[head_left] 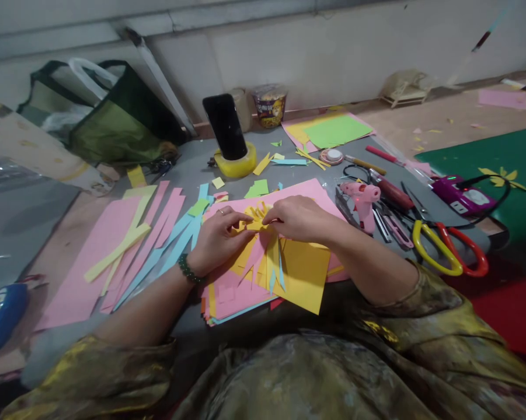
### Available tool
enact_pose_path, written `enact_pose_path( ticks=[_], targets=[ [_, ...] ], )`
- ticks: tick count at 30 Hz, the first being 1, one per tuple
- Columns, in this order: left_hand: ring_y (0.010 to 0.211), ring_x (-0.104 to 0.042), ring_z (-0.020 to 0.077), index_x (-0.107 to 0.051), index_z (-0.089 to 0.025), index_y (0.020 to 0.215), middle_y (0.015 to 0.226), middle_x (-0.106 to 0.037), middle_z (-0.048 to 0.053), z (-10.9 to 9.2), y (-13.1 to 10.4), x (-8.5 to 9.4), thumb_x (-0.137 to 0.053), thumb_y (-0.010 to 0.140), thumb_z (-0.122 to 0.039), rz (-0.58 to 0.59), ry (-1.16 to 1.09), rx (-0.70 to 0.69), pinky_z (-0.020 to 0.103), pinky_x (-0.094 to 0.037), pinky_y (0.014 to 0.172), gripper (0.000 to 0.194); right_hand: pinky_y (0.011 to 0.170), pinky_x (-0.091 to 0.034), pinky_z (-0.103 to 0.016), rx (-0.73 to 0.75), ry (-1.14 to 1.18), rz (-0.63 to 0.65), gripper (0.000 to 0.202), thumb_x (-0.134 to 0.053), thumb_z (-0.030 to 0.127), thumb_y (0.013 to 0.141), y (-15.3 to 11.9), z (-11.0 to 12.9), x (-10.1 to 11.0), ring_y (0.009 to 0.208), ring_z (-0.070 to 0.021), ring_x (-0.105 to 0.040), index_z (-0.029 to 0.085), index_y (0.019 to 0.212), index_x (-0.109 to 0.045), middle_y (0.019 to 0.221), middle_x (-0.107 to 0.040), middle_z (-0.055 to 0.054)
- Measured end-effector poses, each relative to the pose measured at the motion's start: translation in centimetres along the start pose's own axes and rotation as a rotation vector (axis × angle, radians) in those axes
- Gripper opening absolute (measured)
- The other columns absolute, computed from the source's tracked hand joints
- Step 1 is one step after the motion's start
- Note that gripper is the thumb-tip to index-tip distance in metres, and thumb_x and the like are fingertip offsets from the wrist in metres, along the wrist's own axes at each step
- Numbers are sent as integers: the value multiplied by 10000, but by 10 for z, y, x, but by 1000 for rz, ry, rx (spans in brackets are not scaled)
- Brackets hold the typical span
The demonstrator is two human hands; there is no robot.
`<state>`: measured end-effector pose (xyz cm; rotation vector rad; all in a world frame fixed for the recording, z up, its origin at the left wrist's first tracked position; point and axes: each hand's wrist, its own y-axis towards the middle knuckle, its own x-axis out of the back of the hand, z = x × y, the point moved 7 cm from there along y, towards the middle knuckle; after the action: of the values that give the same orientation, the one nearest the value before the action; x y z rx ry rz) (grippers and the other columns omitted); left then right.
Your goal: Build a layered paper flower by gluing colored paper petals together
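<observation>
Both hands meet over a stack of coloured paper [227, 291] in the middle of the table. Between them is a yellow paper flower [257, 217] with narrow, fringed petals. My left hand [221, 238] pinches its left side between thumb and fingers. On the other side, my right hand [295, 217] is closed with its fingertips at the flower's right edge. Pink and light-blue paper strips [256, 256] fan out just below the flower. A yellow sheet [304, 274] lies slantwise on the stack, under the hands.
Pink, blue and yellow strips [162, 233] spread at left. A phone [226, 128] leans in a yellow tape roll [236, 162] behind the stack. At right are a pink glue gun [361, 201], scissors [442, 248], and a purple power block [464, 195] with its cable.
</observation>
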<state>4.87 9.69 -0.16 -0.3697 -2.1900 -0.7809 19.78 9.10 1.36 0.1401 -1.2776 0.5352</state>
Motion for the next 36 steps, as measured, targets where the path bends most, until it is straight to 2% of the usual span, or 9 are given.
enact_pose_path(
  ticks=[5,12,19,36],
  targets=[
    [622,-543,145,-753,-207,880,694,-634,0,0,-1,0,-781,799,-327,-9,33,17,265,-447,581,147,754,-428,-296,12,-70,44,439,-513,138,919,-2,2,-4,1082,-239,-695,314,1234,-763,1183,-780,-55],
    [630,-540,149,-756,-209,872,713,-640,10,-2,-2,-1,-737,814,-337,5,83,32,276,-452,602,141,747,-430,-294,22,-119,13,481,-511,118,922,-2,6,-5,1055,-240,-701,362,1269,-739,1145,-785,-62],
    [638,-549,157,-755,-218,872,717,-637,13,-3,-2,-1,-731,811,-362,7,80,37,283,-457,604,158,675,-378,-303,56,-105,26,360,-557,174,937,0,10,-8,1036,-261,-683,352,1121,-810,1110,-778,-85],
    [669,-566,170,-744,-213,884,741,-652,24,-5,-3,-2,-724,818,-366,36,100,39,295,-457,625,168,626,-304,-291,73,-103,36,366,-552,151,935,2,11,-11,1001,-235,-661,329,1122,-812,1060,-770,-83]
  ],
)
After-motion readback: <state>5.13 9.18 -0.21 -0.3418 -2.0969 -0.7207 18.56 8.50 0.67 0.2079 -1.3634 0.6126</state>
